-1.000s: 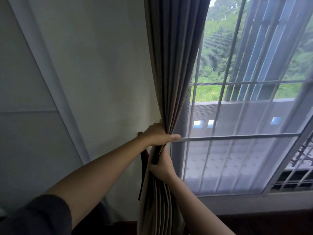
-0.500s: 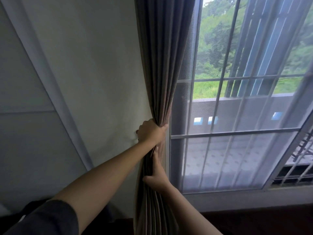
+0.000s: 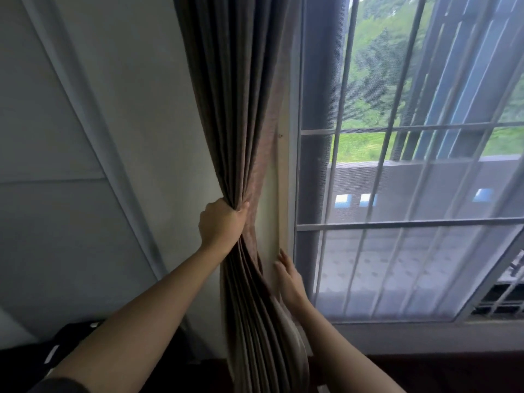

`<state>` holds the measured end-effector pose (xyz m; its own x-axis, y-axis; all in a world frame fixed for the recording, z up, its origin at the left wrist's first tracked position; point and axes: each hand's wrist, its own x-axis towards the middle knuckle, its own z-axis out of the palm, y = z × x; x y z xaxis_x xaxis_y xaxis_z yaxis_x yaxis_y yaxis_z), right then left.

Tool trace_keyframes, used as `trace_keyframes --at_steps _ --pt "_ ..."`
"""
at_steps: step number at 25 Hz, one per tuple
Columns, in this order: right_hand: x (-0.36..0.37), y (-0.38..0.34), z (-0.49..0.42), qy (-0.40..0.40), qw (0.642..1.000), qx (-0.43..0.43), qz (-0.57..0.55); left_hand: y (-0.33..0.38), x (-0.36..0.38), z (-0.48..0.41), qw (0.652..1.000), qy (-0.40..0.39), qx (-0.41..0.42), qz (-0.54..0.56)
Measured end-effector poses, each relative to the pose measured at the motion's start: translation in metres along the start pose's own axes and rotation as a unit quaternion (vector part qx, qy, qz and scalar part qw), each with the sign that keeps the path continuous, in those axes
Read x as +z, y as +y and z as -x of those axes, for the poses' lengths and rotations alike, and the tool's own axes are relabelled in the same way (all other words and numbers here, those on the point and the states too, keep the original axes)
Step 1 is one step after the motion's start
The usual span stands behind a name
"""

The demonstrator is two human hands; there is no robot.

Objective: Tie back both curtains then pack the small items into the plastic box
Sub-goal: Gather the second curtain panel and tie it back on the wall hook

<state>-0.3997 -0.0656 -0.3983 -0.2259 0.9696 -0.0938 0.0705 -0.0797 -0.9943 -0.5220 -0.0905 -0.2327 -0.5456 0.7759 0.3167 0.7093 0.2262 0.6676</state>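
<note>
The person stands close to the window (image 3: 397,222) with both arms stretched forward and up. The left arm reaches out nearly straight, a dark sleeve (image 3: 61,386) showing at its upper end. The left hand (image 3: 221,225) is clenched round the brown curtain (image 3: 232,109), fingers and thumb wrapped tight, so the folds are bunched into a narrow waist there and fan out again below. The curtain hangs at the window's left edge, against the pale wall (image 3: 127,109). The right hand (image 3: 289,276) is lower, between the curtain and the window frame (image 3: 295,165). Its fingers (image 3: 283,258) are straight and together, pointing up and holding nothing. I cannot tell whether they touch the frame.
</note>
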Motion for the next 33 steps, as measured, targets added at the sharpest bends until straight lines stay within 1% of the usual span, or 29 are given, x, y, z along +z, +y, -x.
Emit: trace_keyframes --at_steps 2,5,10,12,14,16,18,19,22,24,26,28,30,31,33 --pt "0.004 0.005 -0.012 0.021 0.997 0.017 0.066 -0.011 -0.013 -0.002 1.000 0.027 -0.005 0.000" --pt "0.015 0.006 -0.033 0.013 0.987 0.037 0.159 -0.022 -0.028 -0.003 0.999 0.049 -0.011 -0.008" --pt "0.041 -0.005 -0.068 0.002 0.967 0.012 0.255 -0.028 -0.039 0.001 0.998 0.052 -0.009 -0.019" --pt "0.048 -0.007 -0.086 0.002 0.960 0.019 0.278 -0.028 -0.037 0.005 0.999 0.046 0.004 -0.026" --pt "0.051 -0.005 -0.103 -0.024 0.943 0.029 0.330 -0.026 -0.035 0.007 0.998 0.040 0.022 -0.031" --pt "0.055 0.003 -0.117 -0.080 0.917 0.039 0.388 -0.026 -0.035 0.008 0.998 0.038 0.041 -0.036" --pt "0.060 0.009 -0.121 -0.116 0.915 0.055 0.383 -0.027 -0.035 0.007 0.997 0.040 0.051 -0.044" --pt "0.063 0.012 -0.122 -0.116 0.920 0.055 0.369 -0.028 -0.035 0.006 0.996 0.041 0.053 -0.055" --pt "0.068 0.021 -0.121 -0.042 0.945 0.026 0.323 -0.032 -0.037 0.006 0.996 0.039 0.053 -0.059" --pt "0.071 0.029 -0.122 -0.006 0.965 0.046 0.258 -0.034 -0.037 0.004 0.998 0.030 0.042 -0.033" --pt "0.075 0.037 -0.126 0.006 0.974 0.074 0.215 -0.035 -0.037 0.004 0.999 0.023 0.041 -0.027" --pt "0.075 0.042 -0.134 -0.006 0.964 0.064 0.258 -0.034 -0.038 0.005 0.998 0.021 0.052 -0.021" --pt "0.073 0.043 -0.138 -0.046 0.947 0.052 0.313 -0.031 -0.037 0.005 0.998 0.019 0.056 -0.014" --pt "0.070 0.045 -0.138 -0.057 0.945 0.052 0.318 -0.029 -0.036 0.005 0.998 0.020 0.052 -0.017" --pt "0.053 0.048 -0.133 -0.046 0.951 0.060 0.299 -0.025 -0.031 0.006 0.999 0.016 0.038 -0.020"
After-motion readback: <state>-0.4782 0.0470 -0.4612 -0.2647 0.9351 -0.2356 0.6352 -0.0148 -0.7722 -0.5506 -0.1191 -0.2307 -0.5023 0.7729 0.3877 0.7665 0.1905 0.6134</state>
